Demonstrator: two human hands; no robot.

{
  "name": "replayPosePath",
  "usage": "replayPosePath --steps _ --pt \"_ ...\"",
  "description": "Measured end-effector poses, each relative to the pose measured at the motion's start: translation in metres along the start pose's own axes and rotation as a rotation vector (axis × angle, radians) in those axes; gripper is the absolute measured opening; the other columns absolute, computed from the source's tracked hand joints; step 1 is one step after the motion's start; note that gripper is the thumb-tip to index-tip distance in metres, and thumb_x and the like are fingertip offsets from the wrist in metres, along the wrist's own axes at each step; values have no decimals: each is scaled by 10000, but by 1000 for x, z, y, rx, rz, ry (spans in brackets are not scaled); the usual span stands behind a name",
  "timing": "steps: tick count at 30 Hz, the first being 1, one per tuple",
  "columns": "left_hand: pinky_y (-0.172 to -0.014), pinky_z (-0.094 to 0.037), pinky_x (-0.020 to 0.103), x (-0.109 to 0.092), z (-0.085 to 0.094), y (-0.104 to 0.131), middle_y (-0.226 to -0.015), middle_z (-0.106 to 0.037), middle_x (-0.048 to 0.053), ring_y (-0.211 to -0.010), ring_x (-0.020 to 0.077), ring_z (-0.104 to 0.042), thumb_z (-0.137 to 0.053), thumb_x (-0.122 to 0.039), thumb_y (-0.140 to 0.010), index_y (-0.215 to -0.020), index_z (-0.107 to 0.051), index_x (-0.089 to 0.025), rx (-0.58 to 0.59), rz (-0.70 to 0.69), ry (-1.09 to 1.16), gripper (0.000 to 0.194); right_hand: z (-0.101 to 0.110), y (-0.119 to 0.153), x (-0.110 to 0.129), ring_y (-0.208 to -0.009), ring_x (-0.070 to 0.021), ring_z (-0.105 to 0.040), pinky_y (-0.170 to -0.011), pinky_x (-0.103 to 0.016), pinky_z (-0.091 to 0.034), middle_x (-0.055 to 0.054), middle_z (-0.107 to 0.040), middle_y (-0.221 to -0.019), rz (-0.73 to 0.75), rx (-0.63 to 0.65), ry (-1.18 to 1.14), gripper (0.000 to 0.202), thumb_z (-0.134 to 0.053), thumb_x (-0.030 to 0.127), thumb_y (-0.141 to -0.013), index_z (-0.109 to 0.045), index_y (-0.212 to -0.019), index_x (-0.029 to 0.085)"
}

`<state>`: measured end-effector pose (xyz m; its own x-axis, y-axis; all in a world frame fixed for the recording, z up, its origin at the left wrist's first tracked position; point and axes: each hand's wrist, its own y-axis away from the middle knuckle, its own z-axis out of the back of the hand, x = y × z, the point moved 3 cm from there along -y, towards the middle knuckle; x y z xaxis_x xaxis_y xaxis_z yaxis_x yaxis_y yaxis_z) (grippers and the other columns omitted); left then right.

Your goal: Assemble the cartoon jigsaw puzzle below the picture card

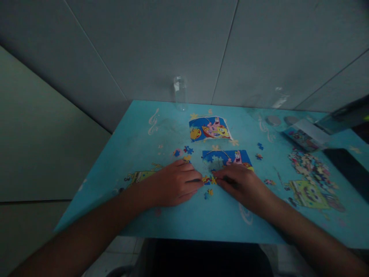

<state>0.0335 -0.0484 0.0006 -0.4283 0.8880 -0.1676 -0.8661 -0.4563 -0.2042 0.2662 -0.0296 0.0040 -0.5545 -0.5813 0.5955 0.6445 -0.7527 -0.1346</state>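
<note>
Beside my left hand (180,182), at its closed thumb and finger tips, is a small yellow and red puzzle piece (205,179) on the table. My right hand (240,181) is closed in a pinch on a yellow puzzle piece (213,180), right next to the first one. Just behind the right hand lies a partly assembled puzzle (221,156) with a pink starfish figure; my fingers cover its lower part. Nearer to me are loose pieces (208,193). A few more pieces (188,149) sit past my left fingers.
Behind the puzzle lies a printed reference picture (210,129). A clear jar (180,94) stands at the wall. On the right are a heap of pieces (311,167), round lids (273,120), a clear container with a printed label (305,135) and a dark flat object (347,169).
</note>
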Motion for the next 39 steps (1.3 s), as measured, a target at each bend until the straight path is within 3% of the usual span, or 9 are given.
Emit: replayPosePath --steps 10,19,30,35,39 --pt "-919 -393 408 1 3 -1 -1154 -707 47 -1008 215 -583 -496 -258 -1049 -1194 -667 -195 -37 -7 -16 233 7 3 3 -916 -204 -668 -880 -388 -491 -29 -734 -943 45 123 35 155 -589 206 -995 -734 -1039 237" --pt "-918 -398 415 0 5 -1 -1143 -713 46 -989 211 -585 -487 -258 -1054 -1188 -671 -190 -23 3 -18 238 4 -1 -8 -944 -231 -662 -888 -407 -518 -79 -709 -1019 -55 -64 130 213 -609 345 -1002 -732 -1120 217" --pt "-1009 -373 442 1 5 -1 -1134 -715 29 -998 204 -588 -490 -260 -1056 -1154 -686 -201 -15 18 -28 227 0 -2 -12 -908 -208 -662 -823 -355 -530 -53 -707 -994 -91 -76 60 118 -661 284 -962 -735 -1040 235" --pt "-997 -380 426 1 5 0 -1097 -720 36 -993 204 -592 -501 -262 -1051 -1137 -692 -204 -29 27 -49 217 2 -2 -13 -805 -181 -661 -744 -319 -514 -25 -719 -907 -149 -60 -2 82 -642 245 -964 -724 -966 241" --pt "-979 -387 408 2 3 1 -1106 -715 45 -996 205 -591 -524 -256 -1038 -1151 -687 -204 -32 16 -45 205 4 0 -12 -781 -173 -651 -723 -317 -517 -39 -715 -961 -171 -63 -36 230 -588 254 -993 -716 -1184 259"
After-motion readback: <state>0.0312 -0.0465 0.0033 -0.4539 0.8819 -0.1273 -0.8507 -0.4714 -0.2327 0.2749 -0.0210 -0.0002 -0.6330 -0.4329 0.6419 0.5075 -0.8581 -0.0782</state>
